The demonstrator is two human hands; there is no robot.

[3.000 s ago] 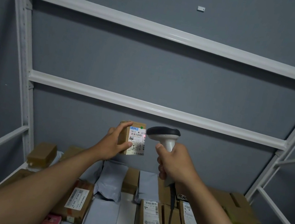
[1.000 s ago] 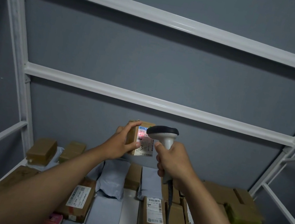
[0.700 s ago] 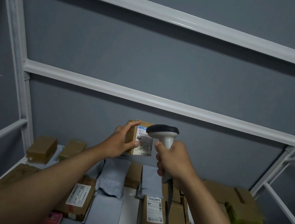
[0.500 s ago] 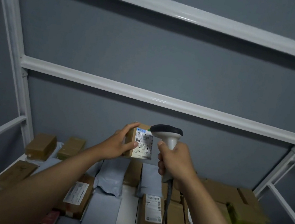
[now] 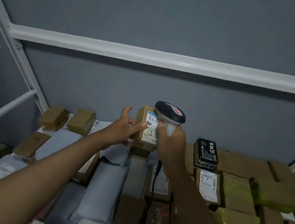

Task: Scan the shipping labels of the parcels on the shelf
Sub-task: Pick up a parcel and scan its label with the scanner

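Observation:
A small brown cardboard parcel with a white shipping label facing me is held up over the shelf, just above the parcels at the back. My left hand holds it from the left side, thumb pressed on the label, index finger lifted off. My right hand grips the white handle of a barcode scanner; its dark head sits at the parcel's upper right corner and hides part of the label. The scanner's black cable hangs down over the parcels.
The shelf is packed with brown boxes, grey mailer bags and yellow-green packs. A black box with white writing lies right of my right hand. White frame rails run behind and at both sides.
The view has tilted down, showing more of the shelf. The parcel and both hands have come lower, close to the back row of parcels. My left index finger has lifted off the parcel.

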